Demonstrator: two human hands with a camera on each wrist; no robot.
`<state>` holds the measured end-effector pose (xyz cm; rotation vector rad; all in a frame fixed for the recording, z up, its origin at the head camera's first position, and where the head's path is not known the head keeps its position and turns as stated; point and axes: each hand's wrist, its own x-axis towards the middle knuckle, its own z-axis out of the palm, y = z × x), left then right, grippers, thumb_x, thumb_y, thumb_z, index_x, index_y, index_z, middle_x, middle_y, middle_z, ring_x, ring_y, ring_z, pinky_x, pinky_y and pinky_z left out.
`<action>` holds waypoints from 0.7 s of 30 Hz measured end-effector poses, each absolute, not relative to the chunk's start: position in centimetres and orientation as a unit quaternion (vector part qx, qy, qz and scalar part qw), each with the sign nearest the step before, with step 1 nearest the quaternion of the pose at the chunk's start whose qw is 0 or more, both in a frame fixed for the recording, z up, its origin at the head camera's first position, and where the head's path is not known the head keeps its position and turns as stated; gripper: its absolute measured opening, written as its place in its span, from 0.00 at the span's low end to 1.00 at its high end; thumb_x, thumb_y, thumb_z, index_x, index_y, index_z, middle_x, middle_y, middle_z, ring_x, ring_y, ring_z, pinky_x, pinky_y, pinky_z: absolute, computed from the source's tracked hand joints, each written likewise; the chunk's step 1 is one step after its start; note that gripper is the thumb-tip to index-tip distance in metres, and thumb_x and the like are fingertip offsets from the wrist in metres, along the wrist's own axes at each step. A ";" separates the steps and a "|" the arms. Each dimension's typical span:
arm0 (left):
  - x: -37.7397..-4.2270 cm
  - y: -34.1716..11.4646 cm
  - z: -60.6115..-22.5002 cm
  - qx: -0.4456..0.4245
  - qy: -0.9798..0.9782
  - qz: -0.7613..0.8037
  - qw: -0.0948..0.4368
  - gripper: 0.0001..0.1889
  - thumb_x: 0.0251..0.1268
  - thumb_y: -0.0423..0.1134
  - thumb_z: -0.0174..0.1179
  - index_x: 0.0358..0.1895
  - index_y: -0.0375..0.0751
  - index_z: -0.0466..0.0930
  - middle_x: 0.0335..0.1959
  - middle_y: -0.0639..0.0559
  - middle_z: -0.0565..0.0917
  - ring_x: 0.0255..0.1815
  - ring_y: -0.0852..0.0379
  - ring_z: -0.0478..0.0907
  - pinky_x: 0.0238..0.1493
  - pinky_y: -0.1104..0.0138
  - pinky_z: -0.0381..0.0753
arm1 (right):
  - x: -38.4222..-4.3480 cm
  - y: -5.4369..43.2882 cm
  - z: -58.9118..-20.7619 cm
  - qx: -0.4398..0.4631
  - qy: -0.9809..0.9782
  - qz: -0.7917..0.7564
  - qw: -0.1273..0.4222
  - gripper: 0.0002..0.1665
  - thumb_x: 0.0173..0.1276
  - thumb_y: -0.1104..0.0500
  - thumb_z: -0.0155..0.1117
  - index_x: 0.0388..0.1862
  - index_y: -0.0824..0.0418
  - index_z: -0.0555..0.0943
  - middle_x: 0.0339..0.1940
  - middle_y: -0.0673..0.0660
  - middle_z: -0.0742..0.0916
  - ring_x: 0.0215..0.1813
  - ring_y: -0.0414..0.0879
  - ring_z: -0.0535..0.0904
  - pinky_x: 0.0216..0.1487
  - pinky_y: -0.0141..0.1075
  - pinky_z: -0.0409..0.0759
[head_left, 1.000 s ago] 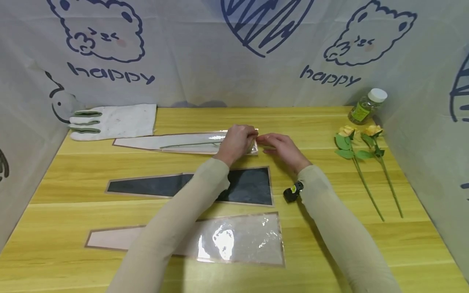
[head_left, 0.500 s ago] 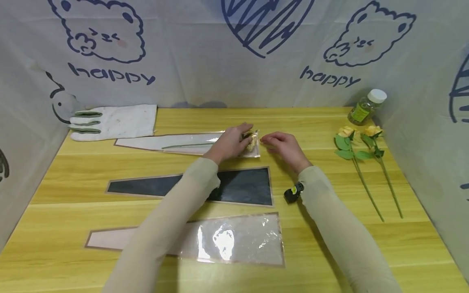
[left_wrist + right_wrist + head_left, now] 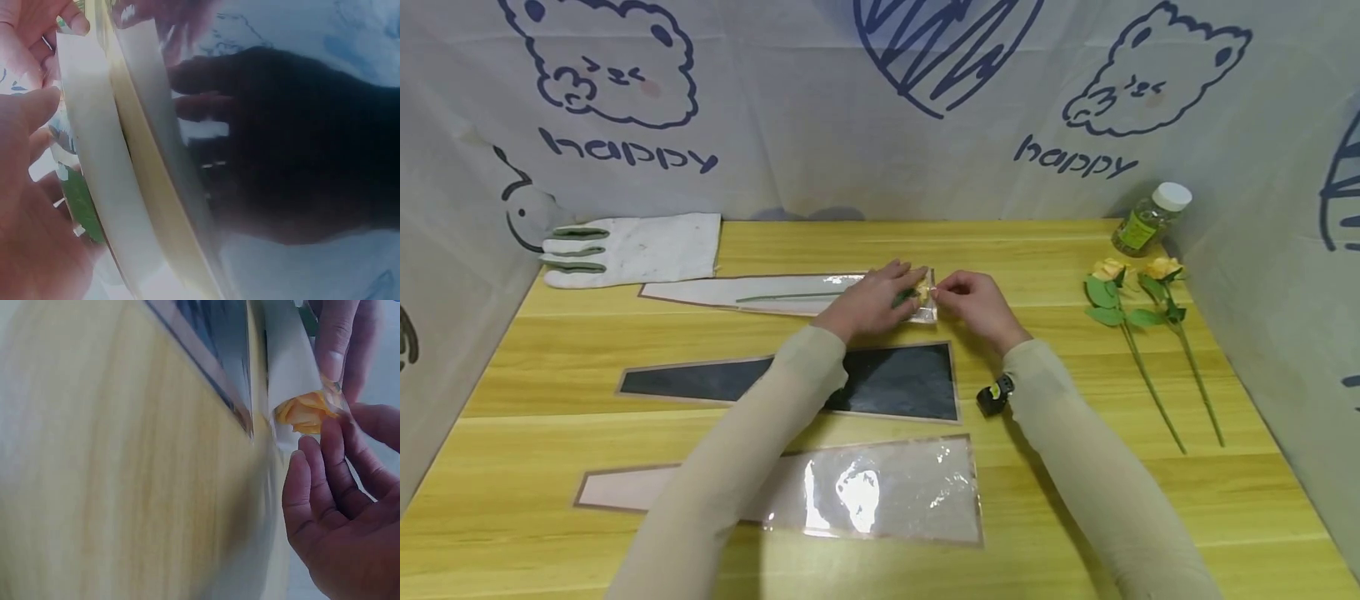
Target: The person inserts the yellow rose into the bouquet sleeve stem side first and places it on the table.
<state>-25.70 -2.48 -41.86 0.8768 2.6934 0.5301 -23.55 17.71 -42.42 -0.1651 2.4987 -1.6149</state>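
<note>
A yellow rose [image 3: 922,289] with a long green stem [image 3: 790,297] lies inside a tapered white-and-clear flower sleeve [image 3: 700,292], its bloom at the wide right end. My left hand [image 3: 872,302] rests on the sleeve over the leaves, fingers stretched out and partly hiding the flower. At the sleeve's wide end, my right hand [image 3: 981,308] pinches the clear film edge between thumb and fingers. In the right wrist view the bloom [image 3: 306,412] shows right by the fingertips of that right hand [image 3: 344,512]. In the left wrist view a green leaf [image 3: 81,203] shows beside the left hand [image 3: 44,219].
Nearer lie a black sleeve [image 3: 910,383] and a pinkish clear sleeve [image 3: 917,492]. Two yellow roses [image 3: 1138,358] lie at right, below a white-capped jar [image 3: 1142,225]. A work glove [image 3: 640,250] lies at back left. Printed cloth [image 3: 805,108] walls the table.
My left hand has shifted slightly left and spread over the sleeve, uncovering the bloom. The sleeve has slid slightly right. My right hand has come to pinch its film edge.
</note>
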 end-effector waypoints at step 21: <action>-25.1 -2.3 -42.0 0.215 0.953 0.160 0.144 0.33 0.78 0.59 0.36 0.80 0.56 0.43 0.80 0.42 0.42 0.78 0.47 0.30 0.71 0.39 0.38 | -23.3 18.5 -41.8 -0.039 0.853 -0.510 0.099 0.14 0.75 0.59 0.56 0.50 0.69 0.79 0.46 0.63 0.82 0.43 0.56 0.77 0.44 0.44 0.78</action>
